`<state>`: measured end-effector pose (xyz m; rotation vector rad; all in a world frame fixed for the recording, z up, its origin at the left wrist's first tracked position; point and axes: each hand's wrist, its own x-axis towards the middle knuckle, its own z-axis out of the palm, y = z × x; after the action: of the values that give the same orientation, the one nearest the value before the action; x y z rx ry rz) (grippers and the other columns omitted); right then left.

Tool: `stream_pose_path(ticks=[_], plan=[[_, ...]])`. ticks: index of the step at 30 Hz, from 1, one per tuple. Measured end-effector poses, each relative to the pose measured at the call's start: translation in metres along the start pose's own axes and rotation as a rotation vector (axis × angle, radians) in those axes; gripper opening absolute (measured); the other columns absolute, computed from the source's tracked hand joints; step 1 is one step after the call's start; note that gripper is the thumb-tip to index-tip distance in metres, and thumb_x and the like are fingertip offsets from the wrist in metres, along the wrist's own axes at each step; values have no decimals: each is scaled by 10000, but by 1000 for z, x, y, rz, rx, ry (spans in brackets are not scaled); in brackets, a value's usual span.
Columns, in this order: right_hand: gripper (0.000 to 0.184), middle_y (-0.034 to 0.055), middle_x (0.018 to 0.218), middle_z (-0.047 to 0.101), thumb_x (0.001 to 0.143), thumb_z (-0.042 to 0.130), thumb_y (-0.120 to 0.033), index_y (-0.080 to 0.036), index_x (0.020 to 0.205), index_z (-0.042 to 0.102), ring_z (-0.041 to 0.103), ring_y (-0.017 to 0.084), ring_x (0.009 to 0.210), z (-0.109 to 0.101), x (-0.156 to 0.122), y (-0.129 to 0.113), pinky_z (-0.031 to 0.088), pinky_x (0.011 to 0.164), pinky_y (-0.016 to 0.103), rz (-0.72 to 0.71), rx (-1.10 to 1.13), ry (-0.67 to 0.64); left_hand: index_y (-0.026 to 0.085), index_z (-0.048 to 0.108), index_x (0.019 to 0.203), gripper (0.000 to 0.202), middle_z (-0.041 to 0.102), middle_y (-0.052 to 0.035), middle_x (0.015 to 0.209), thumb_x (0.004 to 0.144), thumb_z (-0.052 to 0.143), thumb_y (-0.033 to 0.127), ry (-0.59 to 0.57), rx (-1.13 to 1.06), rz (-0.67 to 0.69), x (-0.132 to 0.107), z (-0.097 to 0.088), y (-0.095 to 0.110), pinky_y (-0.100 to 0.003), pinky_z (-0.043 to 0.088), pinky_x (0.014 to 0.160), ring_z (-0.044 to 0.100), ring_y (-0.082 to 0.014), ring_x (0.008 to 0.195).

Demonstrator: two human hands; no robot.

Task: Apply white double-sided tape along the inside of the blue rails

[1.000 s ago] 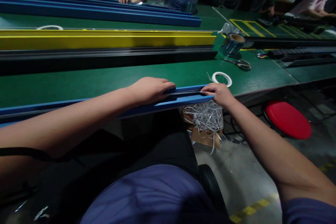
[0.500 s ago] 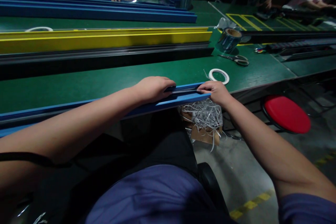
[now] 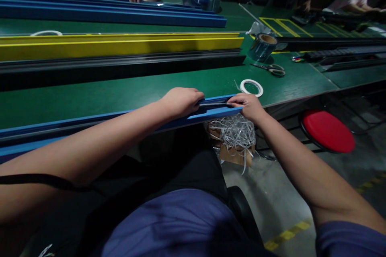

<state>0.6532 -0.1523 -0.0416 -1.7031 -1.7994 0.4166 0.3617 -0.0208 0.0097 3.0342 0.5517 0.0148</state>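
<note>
Left hand (image 3: 181, 103) curled, right hand (image 3: 247, 107) curled, forearms outstretched

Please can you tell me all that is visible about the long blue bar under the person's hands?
The blue profile is a long, straight, channel-shaped bar with a dark groove along its top; metal or plastic, I cannot tell. It lies lengthwise along the edge of the green workbench, one end at right, the rest running out of view at left. The left hand and right hand both grip it near that end, above shredded silver strips.
</note>
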Motion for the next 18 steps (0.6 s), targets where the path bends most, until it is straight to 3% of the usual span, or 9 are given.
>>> stream_pose_path(ticks=[7,11,14,18], plan=[[412,82,963,748,908,707,-597,-207,955,832,687,237,905,-15,0,0,518,844,345,54,22,-97,226,712,1120,261,753,-84,1164,937,547,311,5,-37,16,12,3,4,-319,506,723,726,-248,978],[429,60,877,724,909,686,-589,-183,972,810,637,202,779,-33,1,-13,447,700,306,146,-49,-93,230,705,1164,299,752,-91,1179,914,556,297,-4,-119,27,17,5,3,-332,519,757,718,-260,993],[353,52,794,665,972,666,-499,-169,881,752,562,175,712,-34,11,-43,353,660,312,6,-310,-56,227,701,1185,317,751,-99,1186,901,577,293,-1,-158,27,18,7,1,-322,519,782,713,-256,1008],[241,83,1001,680,962,774,-414,-180,1006,733,601,241,958,-12,37,-91,360,740,315,-241,-658,-177,212,717,1148,294,765,-106,1156,905,589,317,20,-169,21,18,10,-2,-308,493,753,717,-256,1003]])
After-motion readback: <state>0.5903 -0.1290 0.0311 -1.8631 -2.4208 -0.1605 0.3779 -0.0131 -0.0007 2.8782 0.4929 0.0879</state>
